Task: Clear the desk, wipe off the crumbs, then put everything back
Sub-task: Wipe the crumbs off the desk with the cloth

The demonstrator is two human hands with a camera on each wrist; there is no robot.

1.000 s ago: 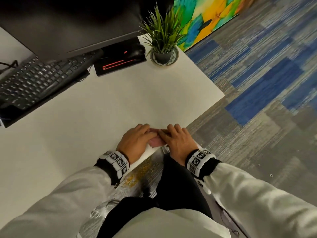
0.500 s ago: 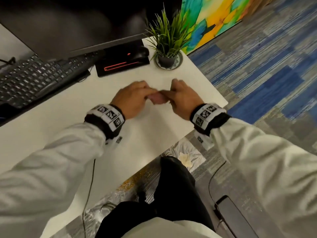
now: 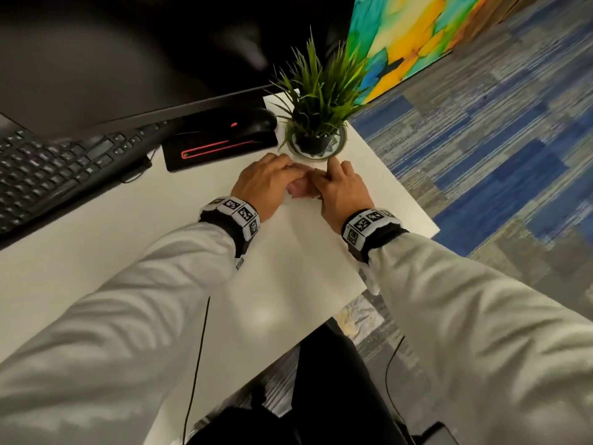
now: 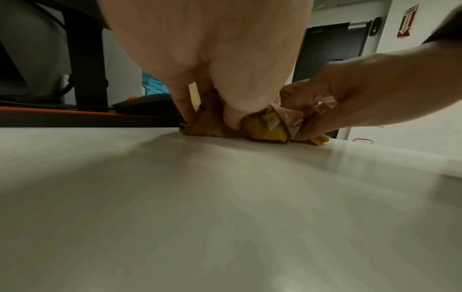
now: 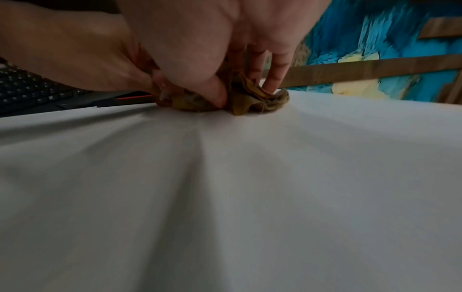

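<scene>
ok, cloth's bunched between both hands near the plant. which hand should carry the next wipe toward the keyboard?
Left, probably. The left hand already grips the cloth on the keyboard side; the right hand sits nearer the plant and would reach across.

Head high above; wrists low, desk-level (image 4: pixel 225 197).
</scene>
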